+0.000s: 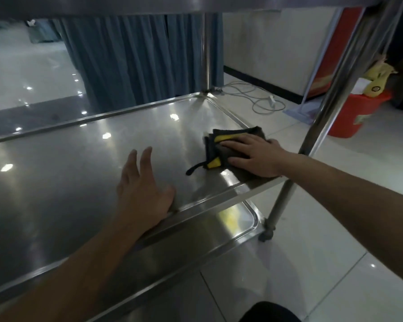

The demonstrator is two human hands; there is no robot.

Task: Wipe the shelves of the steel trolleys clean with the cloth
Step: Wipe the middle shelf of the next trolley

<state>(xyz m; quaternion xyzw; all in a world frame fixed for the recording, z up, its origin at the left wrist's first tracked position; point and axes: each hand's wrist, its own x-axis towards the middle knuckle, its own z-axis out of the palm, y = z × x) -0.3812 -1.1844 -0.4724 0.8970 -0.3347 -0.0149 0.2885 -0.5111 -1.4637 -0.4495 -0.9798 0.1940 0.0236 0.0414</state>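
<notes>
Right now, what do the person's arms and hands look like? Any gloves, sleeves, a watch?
Both are bare. The left hand and right hand wear no gloves, and no ring, watch or band shows on either. The forearms are uncovered as far as the picture's edges, with no sleeve cuff in view. No markings or straps are visible.

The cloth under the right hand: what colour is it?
Dark grey cloth with yellow patches, pressed by the right hand; head view.

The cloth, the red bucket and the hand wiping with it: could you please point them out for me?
cloth [221,148], head view, on its dark folded middle.
red bucket [351,117], head view, on its side wall.
right hand [254,156], head view, on its back.
</notes>
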